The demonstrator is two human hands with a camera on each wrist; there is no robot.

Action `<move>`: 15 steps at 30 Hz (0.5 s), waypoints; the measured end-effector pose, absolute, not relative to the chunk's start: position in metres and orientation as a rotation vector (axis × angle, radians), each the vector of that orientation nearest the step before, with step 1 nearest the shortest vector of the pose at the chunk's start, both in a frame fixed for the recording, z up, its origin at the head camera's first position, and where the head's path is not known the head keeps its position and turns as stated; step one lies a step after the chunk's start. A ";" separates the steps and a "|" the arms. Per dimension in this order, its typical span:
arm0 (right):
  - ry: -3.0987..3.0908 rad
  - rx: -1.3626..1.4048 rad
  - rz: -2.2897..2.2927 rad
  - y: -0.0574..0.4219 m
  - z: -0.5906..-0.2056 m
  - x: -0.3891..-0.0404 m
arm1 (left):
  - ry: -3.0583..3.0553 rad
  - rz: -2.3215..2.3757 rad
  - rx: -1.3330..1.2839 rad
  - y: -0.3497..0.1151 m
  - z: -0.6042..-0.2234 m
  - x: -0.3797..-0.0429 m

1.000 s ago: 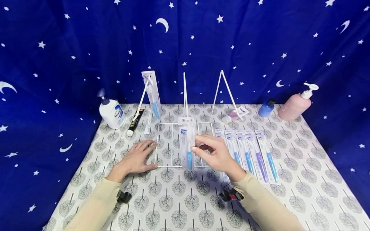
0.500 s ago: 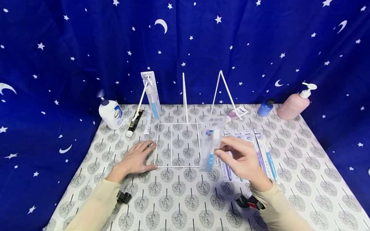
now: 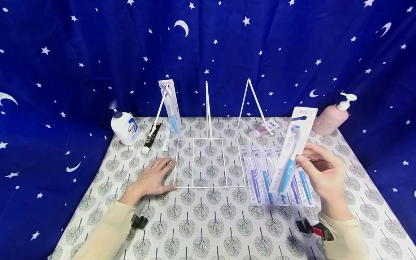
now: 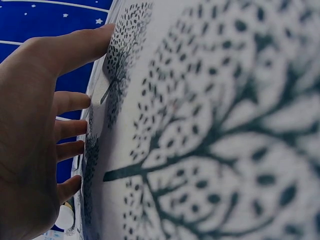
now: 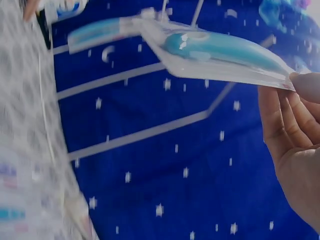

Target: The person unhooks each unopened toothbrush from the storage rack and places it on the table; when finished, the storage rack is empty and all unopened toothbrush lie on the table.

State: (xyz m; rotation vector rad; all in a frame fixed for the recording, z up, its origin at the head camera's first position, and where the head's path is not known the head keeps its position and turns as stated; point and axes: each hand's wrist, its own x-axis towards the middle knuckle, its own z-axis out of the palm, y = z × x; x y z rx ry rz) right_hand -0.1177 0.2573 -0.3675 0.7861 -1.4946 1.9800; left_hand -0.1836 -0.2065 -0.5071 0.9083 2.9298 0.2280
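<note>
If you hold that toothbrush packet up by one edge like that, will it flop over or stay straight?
Probably it stays fairly straight: the toothbrush packet stands tilted upward in the right hand, pinched near its lower edge, and shows no sag. It likely feels light, since fingertips alone carry it. Its clear plastic front looks smooth, so it might slip if the pinch loosens.

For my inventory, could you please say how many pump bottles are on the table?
2: a white pump bottle at back left, a pink pump bottle at back right. The toothbrush pack in the right hand may hide others.
</note>
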 end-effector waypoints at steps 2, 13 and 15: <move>-1.494 0.722 1.998 0.269 -0.372 -0.121 | 2.929 0.228 0.903 -0.207 -0.507 -0.184; -1.945 0.169 1.765 0.329 -0.403 -0.135 | 2.930 0.225 0.915 -0.206 -0.507 -0.183; -2.091 0.058 1.643 0.341 -0.410 -0.137 | 2.932 0.235 0.922 -0.206 -0.506 -0.184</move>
